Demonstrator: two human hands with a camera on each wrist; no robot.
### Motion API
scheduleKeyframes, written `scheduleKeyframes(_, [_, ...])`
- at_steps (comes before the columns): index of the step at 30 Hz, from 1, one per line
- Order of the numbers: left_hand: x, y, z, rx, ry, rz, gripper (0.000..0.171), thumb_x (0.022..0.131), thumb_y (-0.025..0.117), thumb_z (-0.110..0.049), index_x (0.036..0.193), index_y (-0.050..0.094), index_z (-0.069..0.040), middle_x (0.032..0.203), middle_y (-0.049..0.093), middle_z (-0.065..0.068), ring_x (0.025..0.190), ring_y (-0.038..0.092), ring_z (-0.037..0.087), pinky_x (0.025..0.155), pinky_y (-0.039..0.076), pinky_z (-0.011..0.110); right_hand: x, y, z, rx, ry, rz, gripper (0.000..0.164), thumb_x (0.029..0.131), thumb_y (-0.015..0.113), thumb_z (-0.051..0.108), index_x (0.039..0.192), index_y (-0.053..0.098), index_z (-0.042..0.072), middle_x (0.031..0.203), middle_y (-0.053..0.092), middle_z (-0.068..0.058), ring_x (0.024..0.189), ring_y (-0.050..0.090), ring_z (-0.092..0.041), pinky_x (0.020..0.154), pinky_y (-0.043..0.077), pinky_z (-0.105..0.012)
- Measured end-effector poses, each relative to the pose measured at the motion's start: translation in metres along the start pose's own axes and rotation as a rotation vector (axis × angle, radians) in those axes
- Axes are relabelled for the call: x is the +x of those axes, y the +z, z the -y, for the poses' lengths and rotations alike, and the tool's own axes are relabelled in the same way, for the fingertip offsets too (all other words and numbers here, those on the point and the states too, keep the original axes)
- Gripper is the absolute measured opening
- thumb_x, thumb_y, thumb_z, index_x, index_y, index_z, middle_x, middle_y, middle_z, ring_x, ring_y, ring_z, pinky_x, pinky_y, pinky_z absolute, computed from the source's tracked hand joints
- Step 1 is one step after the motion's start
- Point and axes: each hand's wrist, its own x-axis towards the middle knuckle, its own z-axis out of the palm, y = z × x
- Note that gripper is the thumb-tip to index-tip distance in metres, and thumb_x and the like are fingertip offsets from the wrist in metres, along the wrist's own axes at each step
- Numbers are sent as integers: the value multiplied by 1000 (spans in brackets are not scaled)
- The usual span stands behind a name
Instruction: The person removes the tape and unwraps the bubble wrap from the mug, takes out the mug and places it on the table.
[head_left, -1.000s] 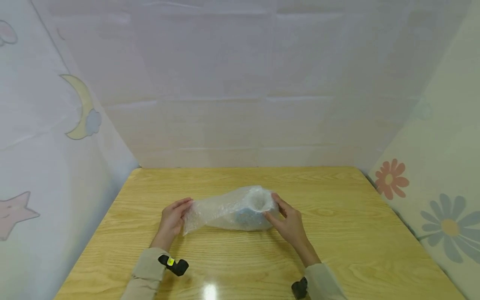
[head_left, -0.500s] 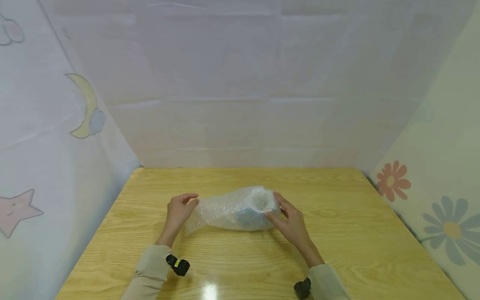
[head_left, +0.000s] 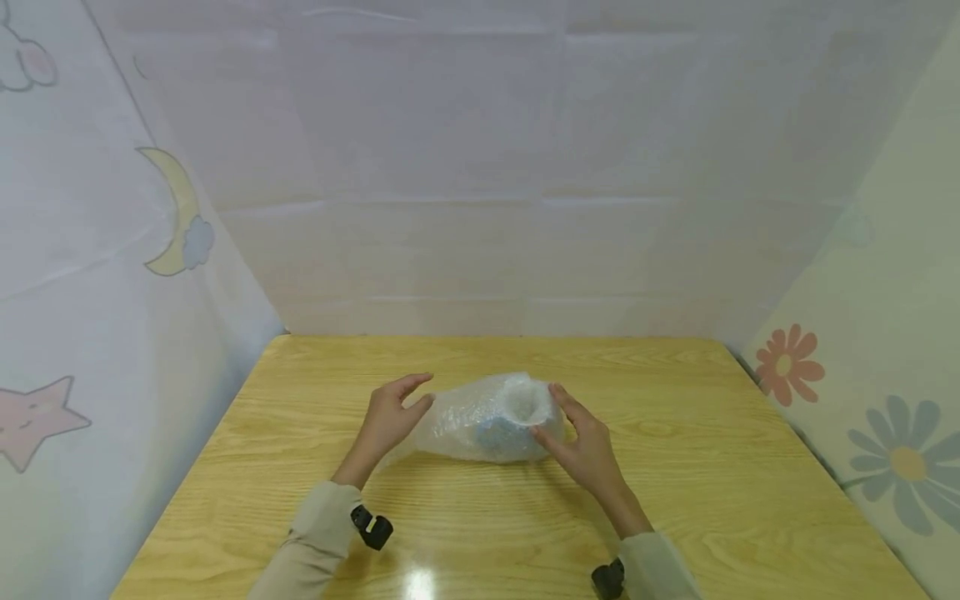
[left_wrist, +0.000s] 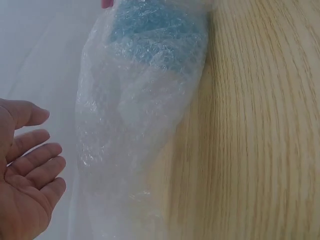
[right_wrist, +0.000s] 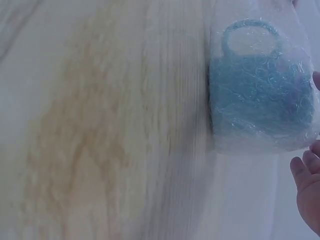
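Observation:
A blue mug (right_wrist: 260,95) with a looped handle lies wrapped in clear bubble wrap (head_left: 457,421) on the table, its round opening facing up and toward me in the head view. My right hand (head_left: 585,446) holds the wrapped mug at its right end, thumb on the near side and fingers on the far side. Over the loose left end of the wrap is my left hand (head_left: 390,421), thumb and fingers apart. The left wrist view shows that hand (left_wrist: 30,175) with loosely bent fingers and nothing in them, beside the wrap.
The wooden table (head_left: 480,533) has a back edge against a pale wall (head_left: 480,167). Printed sheets line both sides, with a moon (head_left: 176,212) on the left and flowers (head_left: 907,462) on the right. Black wrist cameras (head_left: 371,527) sit at the sleeves.
My left hand has let go of the wrap's loose left end and moved right, along the wrap toward the mug. The right hand keeps its hold in nearly the same place.

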Motion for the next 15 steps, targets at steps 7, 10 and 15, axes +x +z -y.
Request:
scheduleKeyframes(7, [4,12,-14,57,221,123,43,92,69,-17,131,60,-3,132,58,12,123,52,29,98,44,48,0,2,1,-49,-65,0,72,83,79,24,141,46,-2,145,41,-22,131,41,-37,101,38,-51])
scheduleKeyframes(10, [5,18,-20,74,285,165,46,91,70,-19,132,59,-3,134,56,13,125,51,29,99,43,48,0,2,1,-53,-75,-5,71,82,80,22,140,47,-3,145,42,-21,130,42,-37,101,39,-50])
scheduleKeyframes(15, [7,28,-23,128,390,243,51,89,73,-18,133,56,3,135,54,18,125,51,31,99,44,47,1,4,2,-53,-91,-22,69,81,81,19,137,50,-5,142,45,-22,128,45,-37,99,41,-50])
